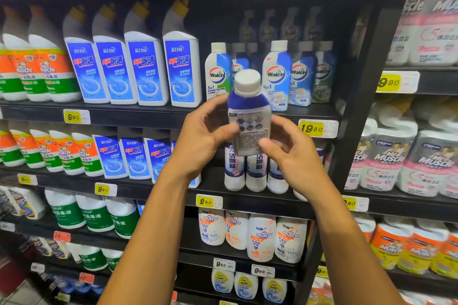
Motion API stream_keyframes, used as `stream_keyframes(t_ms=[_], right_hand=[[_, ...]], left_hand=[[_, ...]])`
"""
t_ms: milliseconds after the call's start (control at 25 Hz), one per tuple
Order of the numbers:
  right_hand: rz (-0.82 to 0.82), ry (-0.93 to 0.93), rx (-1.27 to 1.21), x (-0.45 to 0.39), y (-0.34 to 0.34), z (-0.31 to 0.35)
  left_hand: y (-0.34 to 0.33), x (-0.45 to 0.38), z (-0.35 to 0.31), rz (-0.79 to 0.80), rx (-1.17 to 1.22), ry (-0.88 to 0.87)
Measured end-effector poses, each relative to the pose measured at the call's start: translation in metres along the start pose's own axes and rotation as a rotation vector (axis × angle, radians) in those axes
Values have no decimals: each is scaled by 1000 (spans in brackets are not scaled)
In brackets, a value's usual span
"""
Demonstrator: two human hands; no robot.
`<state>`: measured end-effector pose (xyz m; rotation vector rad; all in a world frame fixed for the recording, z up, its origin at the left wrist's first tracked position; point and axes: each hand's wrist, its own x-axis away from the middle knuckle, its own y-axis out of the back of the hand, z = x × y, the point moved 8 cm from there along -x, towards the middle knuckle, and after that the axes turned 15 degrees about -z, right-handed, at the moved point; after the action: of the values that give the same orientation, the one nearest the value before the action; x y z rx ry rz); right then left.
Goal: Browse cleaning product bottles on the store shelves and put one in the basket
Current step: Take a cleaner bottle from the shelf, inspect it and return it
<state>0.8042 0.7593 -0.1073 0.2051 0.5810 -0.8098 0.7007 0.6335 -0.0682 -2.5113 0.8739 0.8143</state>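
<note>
While both hands hold it up in front of the shelves, the bottle [248, 116] stands upright in the air with its back label turned to the camera: a white screw cap on top, a blue shoulder below it, then a pale panel of small pictures and fine print too blurred to read. The left hand [203, 138] grips its left side, thumb pressed flat across the label and the other fingers curled round behind. The right hand [292, 151] closes on the lower right corner of the bottle, thumb tip on the label, the fingers wrapped behind and out of sight. Both bare forearms rise from the bottom edge of the view.

Just behind the bottle, on the shelf [158, 112] at the level of its cap, stands a row of matching white-and-blue bottles [276, 74] marked Walch, with a gap in the front row where the held one overlaps them. To their left on the same shelf stand tall angled-neck bottles [146, 69] with blue labels and yellow caps, and further left, orange-and-green ones [49, 69]. On the front edge of that shelf, near its right end, a yellow price tag [311, 128] reads 19.80. The shelf below carries white bottles [255, 171] directly under the hands. Right of the dark upright, wrapped white packs [396, 163] fill the neighbouring shelves.
</note>
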Motion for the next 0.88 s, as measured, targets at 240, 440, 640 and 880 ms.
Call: stream_keyframes(t_ms=[240,440,640,880], right_hand=[[5,-114,-147,2,1,15],[17,-225,-223,4,-6,22],[-27,-283,-148,-1,-7,29],[-69,-316,-73,-7,-8,34]], left_hand=[[-1,-8,15,-20,96,288],[-2,-8,16,-58,117,410],[-5,-11,17,-83,132,519],[-9,-10,21,-48,213,601]])
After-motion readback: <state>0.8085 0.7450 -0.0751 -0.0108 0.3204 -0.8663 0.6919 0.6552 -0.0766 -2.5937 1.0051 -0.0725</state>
